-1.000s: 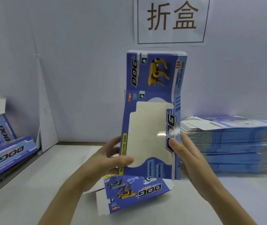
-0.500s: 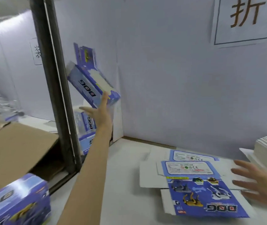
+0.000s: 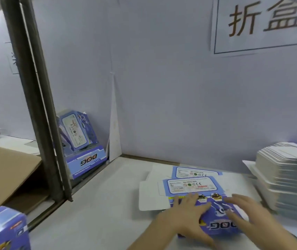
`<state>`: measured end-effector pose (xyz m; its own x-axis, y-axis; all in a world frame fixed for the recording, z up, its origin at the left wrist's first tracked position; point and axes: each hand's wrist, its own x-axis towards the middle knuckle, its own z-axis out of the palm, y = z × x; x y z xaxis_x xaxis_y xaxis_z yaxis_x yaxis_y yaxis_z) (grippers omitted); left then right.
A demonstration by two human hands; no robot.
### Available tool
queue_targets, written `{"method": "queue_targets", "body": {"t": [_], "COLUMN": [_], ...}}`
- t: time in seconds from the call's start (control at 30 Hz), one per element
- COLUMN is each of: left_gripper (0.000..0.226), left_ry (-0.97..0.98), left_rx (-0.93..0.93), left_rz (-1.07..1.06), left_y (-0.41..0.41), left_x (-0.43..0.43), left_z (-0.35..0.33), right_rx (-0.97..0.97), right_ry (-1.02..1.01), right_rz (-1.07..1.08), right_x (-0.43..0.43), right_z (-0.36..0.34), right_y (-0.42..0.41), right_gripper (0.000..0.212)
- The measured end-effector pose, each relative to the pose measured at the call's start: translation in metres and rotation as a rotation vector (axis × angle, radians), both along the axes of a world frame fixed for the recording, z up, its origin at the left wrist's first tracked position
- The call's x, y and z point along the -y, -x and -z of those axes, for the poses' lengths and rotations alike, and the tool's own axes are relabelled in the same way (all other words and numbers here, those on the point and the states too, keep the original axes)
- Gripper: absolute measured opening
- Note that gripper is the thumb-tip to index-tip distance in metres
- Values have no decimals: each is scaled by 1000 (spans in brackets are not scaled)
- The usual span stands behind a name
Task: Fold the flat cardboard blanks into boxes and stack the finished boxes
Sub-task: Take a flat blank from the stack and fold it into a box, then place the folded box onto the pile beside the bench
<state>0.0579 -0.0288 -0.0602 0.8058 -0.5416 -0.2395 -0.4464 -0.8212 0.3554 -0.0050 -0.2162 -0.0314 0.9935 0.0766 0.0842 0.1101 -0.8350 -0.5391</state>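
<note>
Now left hand (image 3: 185,213) and right hand (image 3: 243,212) lie flat, fingers spread, on the blank's (image 3: 189,184) near edge.

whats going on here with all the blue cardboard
A person is making boxes. The left hand and right hand rest, fingers spread, on a flat blue blank lying on the table, not yet folded. A stack of blanks sits at the right; finished boxes are piled at the left by the wall.
</note>
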Motion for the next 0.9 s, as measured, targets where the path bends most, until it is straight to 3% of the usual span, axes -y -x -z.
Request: {"method": "queue_targets", "body": {"t": [0.07, 0.23, 0.37, 0.43, 0.53, 0.6, 0.63, 0.67, 0.73, 0.8, 0.9], "left_gripper": [92, 97, 70, 46, 34, 29, 27, 26, 30, 37, 55], "left_ry": [-64, -121, -140, -29, 38, 369, 598, 874, 1308, 1474, 1433], "left_rx": [47, -9, -16, 160, 767, 1074, 1107, 1069, 810, 613, 510], "left_rz": [3, 9, 43, 9, -127, -185, -209, -237, -252, -226, -198], "left_y": [2, 3, 12, 21, 30, 31, 36, 41, 46, 49, 50], "left_x": [8, 7, 0, -4, -17, -25, -25, -25, -21, -15, -5], "left_z": [4, -1, -28, -48, -78, -87, -92, -95, -99, -100, -97], "right_rx": [-37, 42, 246, 389, 607, 630, 608, 572, 504, 473, 481], "right_ry": [68, 29, -89, -227, -412, -551, -619, -683, -773, -861, -1019], "right_rz": [4, -3, 72, 137, 246, 249, 225, 192, 121, 54, 17], "right_x": [0, 11, 22, 26, 28, 26, 25, 22, 16, 9, 5], "right_z": [4, 2, -11, -19, -28, -33, -35, -37, -39, -41, -46], "right_y": [0, -1, 3, 5, 8, 9, 10, 11, 15, 19, 25], "right_gripper": [39, 31, 32, 36, 47, 51, 52, 51, 44, 30, 23]}}
